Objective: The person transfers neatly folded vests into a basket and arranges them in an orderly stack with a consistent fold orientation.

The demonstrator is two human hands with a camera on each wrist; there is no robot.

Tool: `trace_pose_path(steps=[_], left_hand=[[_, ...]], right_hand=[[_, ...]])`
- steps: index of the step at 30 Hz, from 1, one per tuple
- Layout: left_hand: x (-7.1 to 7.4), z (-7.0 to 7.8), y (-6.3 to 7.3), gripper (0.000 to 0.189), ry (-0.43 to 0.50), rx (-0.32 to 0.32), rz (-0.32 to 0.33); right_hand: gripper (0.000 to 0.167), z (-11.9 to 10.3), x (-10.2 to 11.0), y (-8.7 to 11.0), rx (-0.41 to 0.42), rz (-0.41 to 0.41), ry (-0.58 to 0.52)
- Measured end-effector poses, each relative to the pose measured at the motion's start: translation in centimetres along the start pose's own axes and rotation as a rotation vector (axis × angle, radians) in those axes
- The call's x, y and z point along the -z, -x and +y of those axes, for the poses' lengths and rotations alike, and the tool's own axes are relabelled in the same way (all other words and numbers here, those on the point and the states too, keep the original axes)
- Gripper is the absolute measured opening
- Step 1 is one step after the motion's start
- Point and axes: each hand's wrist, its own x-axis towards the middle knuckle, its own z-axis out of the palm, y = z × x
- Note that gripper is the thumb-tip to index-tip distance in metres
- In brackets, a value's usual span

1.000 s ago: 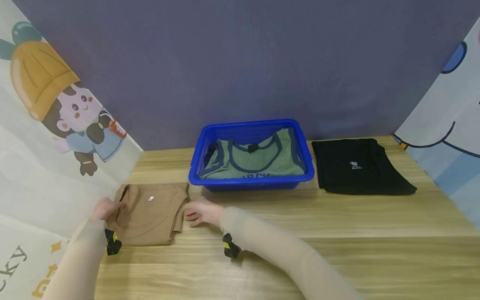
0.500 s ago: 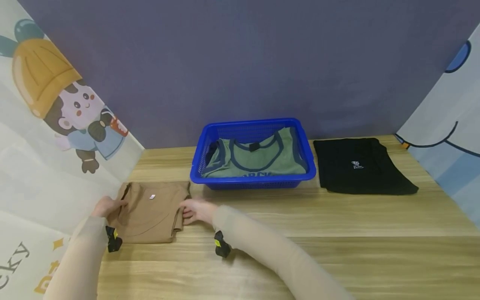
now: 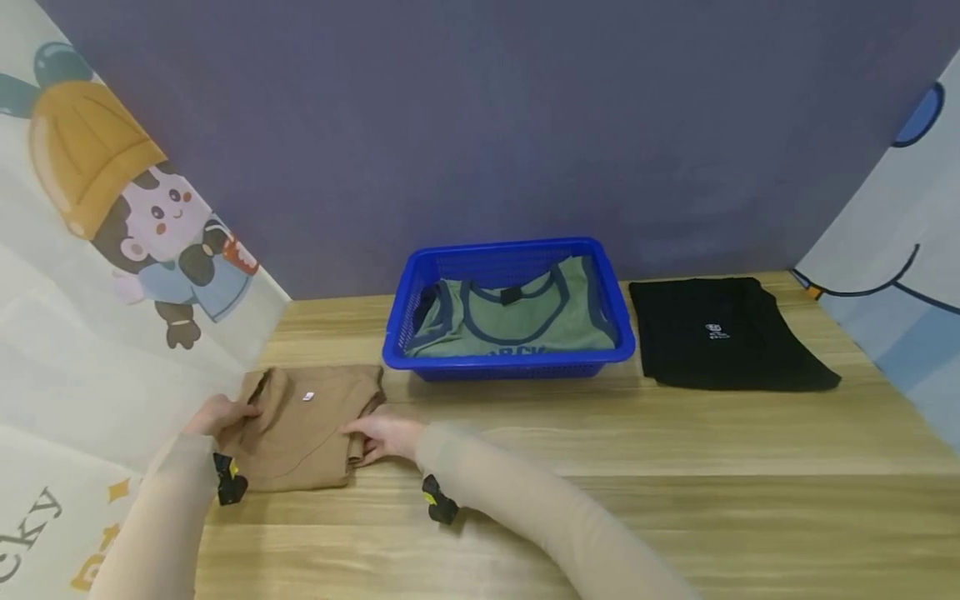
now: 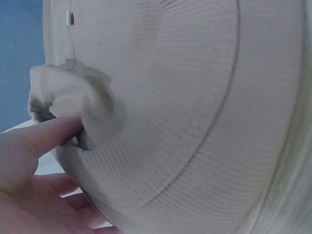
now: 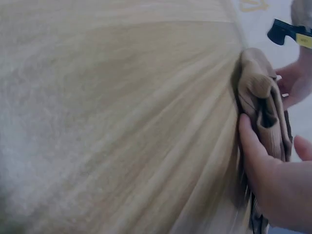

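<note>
A folded brown shirt [image 3: 303,433] with a small white label lies at the left of the table. My left hand [image 3: 221,414] pinches its left edge, thumb on top; in the left wrist view the cloth bunches at the thumb [image 4: 58,131] and the other fingers reach under the edge. At the opposite side my right hand [image 3: 384,437] grips the right edge, one digit over the top and the others at the side. The right wrist view shows the layered folds of the shirt [image 5: 263,105] against my right hand [image 5: 280,183].
Behind stands a blue plastic basket [image 3: 510,364] holding a green shirt [image 3: 517,321] with dark blue trim. To its right a folded black garment [image 3: 720,333] lies flat on the wooden table [image 3: 600,433]. A printed white panel [image 3: 97,333] borders the left side.
My right hand has moved left from beside the shirt onto its right edge and taken hold of it. My left hand keeps its hold at the left edge.
</note>
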Motion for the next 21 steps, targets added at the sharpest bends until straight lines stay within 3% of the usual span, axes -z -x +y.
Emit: trace_pose_path(steps=[1,4,6,9,11,14,18,21], left_hand=[[0.0,0.0,0.0,0.062,0.007,0.000,-0.008],[0.0,0.3,0.2,0.065,0.019,-0.003,-0.048],[0.2,0.5,0.3,0.068,0.032,0.000,-0.079],[0.4,0.6,0.5,0.071,0.054,0.011,-0.131],[0.6,0.6,0.5,0.070,0.060,0.015,-0.160],[0.7,0.5,0.4,0.071,0.058,0.025,-0.190],[0.8,0.4,0.3,0.071,0.093,0.035,-0.208],[0.9,0.3,0.3,0.066,0.129,0.034,-0.226]], right_hand=[[0.053,0.6,0.1,-0.9,-0.001,-0.006,-0.026],[0.047,0.8,-0.4,-1.0,0.040,0.082,0.003],[0.044,1.4,-0.6,-2.2,0.062,0.112,0.012],[0.039,1.9,-0.7,-3.4,0.079,0.130,0.017],[0.041,1.4,-0.6,-2.6,0.112,0.132,0.046],[0.048,-1.1,-0.7,2.0,0.150,0.138,0.138],[0.035,-4.8,-0.9,8.8,0.182,0.149,0.200],[0.026,-5.9,-1.0,11.0,0.231,0.150,0.228]])
